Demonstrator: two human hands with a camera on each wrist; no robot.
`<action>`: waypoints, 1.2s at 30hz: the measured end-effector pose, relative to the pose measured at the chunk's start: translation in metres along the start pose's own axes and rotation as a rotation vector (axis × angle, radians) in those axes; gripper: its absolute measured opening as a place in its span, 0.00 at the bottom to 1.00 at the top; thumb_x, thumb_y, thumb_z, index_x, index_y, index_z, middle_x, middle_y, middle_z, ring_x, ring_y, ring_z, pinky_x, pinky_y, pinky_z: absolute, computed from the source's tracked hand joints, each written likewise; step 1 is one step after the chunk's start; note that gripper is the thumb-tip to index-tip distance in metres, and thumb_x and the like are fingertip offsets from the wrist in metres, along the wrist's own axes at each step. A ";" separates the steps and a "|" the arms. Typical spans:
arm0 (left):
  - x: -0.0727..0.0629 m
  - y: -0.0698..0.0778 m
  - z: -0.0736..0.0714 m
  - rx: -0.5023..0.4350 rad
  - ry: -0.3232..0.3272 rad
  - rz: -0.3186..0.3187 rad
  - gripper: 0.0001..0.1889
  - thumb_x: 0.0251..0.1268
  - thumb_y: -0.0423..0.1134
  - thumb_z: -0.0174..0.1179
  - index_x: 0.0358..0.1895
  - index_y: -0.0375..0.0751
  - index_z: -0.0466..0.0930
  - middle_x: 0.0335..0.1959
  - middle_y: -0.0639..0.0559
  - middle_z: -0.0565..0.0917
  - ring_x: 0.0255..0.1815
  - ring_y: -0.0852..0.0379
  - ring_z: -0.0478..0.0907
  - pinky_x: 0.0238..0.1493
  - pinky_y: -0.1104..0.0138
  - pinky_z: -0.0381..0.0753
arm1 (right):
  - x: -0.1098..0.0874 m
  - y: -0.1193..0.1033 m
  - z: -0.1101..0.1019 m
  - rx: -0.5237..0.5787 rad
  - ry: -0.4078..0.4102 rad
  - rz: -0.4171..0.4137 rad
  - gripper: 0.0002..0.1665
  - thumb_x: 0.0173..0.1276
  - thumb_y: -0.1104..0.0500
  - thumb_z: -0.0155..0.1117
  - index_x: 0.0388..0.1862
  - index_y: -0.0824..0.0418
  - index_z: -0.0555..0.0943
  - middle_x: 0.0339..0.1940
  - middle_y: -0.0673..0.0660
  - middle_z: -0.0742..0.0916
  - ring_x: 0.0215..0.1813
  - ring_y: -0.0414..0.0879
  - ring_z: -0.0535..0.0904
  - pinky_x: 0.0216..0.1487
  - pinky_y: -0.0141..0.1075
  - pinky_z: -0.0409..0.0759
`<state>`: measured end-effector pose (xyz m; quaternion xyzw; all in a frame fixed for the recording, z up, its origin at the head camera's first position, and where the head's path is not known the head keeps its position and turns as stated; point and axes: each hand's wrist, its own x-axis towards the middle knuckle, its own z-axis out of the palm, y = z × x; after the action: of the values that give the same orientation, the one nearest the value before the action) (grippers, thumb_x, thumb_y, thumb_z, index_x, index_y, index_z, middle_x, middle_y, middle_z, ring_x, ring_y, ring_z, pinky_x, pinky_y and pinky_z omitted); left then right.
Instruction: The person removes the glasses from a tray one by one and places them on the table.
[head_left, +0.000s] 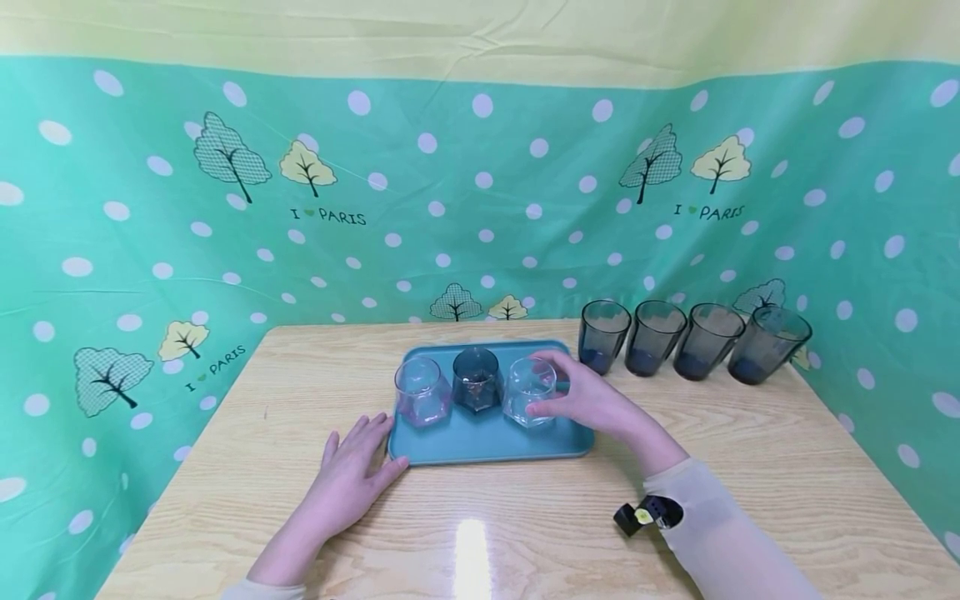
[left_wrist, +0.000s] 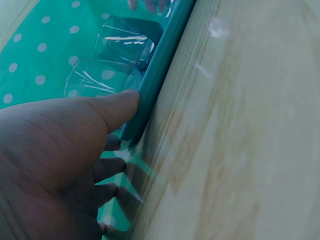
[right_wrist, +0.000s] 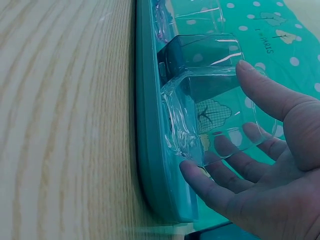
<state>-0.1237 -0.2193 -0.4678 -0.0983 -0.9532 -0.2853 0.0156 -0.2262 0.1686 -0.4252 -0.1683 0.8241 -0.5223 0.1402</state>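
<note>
Four tumblers [head_left: 658, 337] stand right of the tray [head_left: 487, 448], whose rightmost glass [head_left: 522, 398] the right hand [head_left: 581, 398] grips, left hand [head_left: 347, 477] touching, fingers spread.

The pale wood-grain desk [head_left: 547, 525] carries a blue rounded-corner tray [head_left: 480, 443], from the left hand [head_left: 348, 479] to below the right hand [head_left: 588, 398]; four smoked-glass tumblers [head_left: 703, 343] stand in a row beyond and right of the latter.

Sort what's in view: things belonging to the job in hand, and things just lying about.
Apparently part of the job:
blue tray, left hand touching its edge
clear glass, right hand gripping it
pinkish glass and dark glass on the tray

Apparently just standing about:
four tall smoky glasses, untouched
patterned cloth behind
</note>
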 end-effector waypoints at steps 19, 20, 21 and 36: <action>0.000 -0.002 0.001 0.003 0.004 0.001 0.39 0.81 0.52 0.68 0.83 0.32 0.68 0.83 0.31 0.69 0.88 0.27 0.53 0.80 0.23 0.35 | 0.002 -0.001 0.000 -0.079 0.045 -0.005 0.48 0.65 0.53 0.88 0.81 0.50 0.74 0.75 0.58 0.83 0.77 0.62 0.75 0.71 0.58 0.81; 0.000 -0.002 0.001 0.002 0.003 0.000 0.39 0.81 0.52 0.68 0.83 0.32 0.68 0.83 0.31 0.69 0.88 0.27 0.53 0.80 0.23 0.34 | 0.001 -0.002 -0.001 -0.083 0.050 -0.008 0.48 0.65 0.53 0.88 0.81 0.50 0.74 0.75 0.58 0.83 0.76 0.62 0.76 0.71 0.58 0.81; 0.000 -0.002 0.001 0.002 0.002 0.000 0.39 0.81 0.52 0.68 0.83 0.32 0.68 0.83 0.31 0.69 0.88 0.27 0.53 0.80 0.23 0.34 | 0.000 -0.003 -0.001 -0.085 0.053 -0.011 0.48 0.65 0.53 0.88 0.81 0.50 0.74 0.75 0.57 0.83 0.77 0.62 0.76 0.71 0.59 0.80; 0.000 -0.001 0.000 0.004 -0.002 -0.006 0.39 0.80 0.52 0.69 0.83 0.32 0.68 0.83 0.32 0.69 0.88 0.27 0.53 0.80 0.23 0.35 | -0.021 -0.014 -0.025 -0.049 0.081 -0.012 0.50 0.68 0.50 0.86 0.84 0.48 0.70 0.78 0.58 0.79 0.80 0.64 0.74 0.75 0.59 0.78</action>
<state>-0.1240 -0.2198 -0.4683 -0.0955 -0.9541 -0.2835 0.0141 -0.2159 0.1920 -0.4008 -0.1553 0.8407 -0.5091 0.0993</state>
